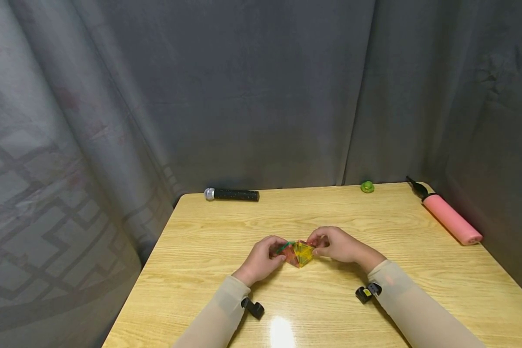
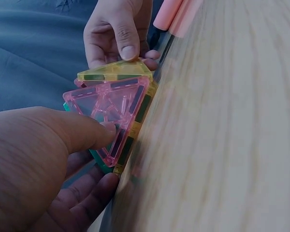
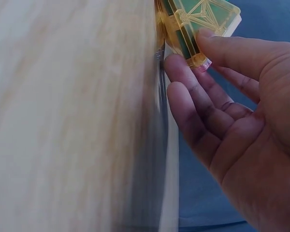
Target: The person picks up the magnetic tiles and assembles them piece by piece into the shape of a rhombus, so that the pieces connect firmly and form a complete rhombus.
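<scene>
Between both hands, low over the middle of the table, is a small cluster of see-through triangular magnetic tiles joined at their edges. Its pink-red tile (image 1: 290,256) faces me on the left, and a yellow tile (image 1: 304,252) on the right. Behind them shows a green tile (image 2: 100,162), and another yellow tile (image 2: 127,151) runs along the bottom. My left hand (image 1: 261,261) pinches the left side, thumb on the pink-red face and fingers behind the green one. From the right, my right hand (image 1: 337,244) pinches the yellow tile, thumb in front; its lower fingers curl loosely beneath.
A black microphone (image 1: 235,195) lies along the back left edge of the wooden table (image 1: 191,270). Farther right at the back sits a small green object (image 1: 367,187). A pink hand pump (image 1: 451,218) with a black nozzle lies by the right edge. Grey curtains (image 1: 261,96) surround the table.
</scene>
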Available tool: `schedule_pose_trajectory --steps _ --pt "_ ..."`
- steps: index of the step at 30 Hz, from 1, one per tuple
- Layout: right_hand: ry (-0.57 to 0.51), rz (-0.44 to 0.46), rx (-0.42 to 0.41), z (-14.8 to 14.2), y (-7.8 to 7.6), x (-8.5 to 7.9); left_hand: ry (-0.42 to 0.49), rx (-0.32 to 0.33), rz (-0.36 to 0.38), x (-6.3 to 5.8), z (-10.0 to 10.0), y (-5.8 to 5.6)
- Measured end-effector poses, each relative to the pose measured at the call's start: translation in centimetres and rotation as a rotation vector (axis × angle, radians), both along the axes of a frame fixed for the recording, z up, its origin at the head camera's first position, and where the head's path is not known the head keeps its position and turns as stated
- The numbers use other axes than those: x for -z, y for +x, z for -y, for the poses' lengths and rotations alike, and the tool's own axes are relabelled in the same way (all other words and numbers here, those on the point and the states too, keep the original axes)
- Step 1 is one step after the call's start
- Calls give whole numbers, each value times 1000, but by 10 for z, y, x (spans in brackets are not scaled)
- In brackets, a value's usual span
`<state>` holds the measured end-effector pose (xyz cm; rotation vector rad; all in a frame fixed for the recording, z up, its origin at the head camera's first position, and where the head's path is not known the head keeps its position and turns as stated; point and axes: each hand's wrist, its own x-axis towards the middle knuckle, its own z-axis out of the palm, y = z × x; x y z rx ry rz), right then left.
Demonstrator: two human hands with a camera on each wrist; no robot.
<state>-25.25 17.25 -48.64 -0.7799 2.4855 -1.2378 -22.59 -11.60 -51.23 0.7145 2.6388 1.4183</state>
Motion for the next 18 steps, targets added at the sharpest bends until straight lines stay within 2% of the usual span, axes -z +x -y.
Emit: schedule_pose_trajectory --steps 18 --pt "-55 -31 -29 0 0 -3 -1 -10 0 2 0 -1"
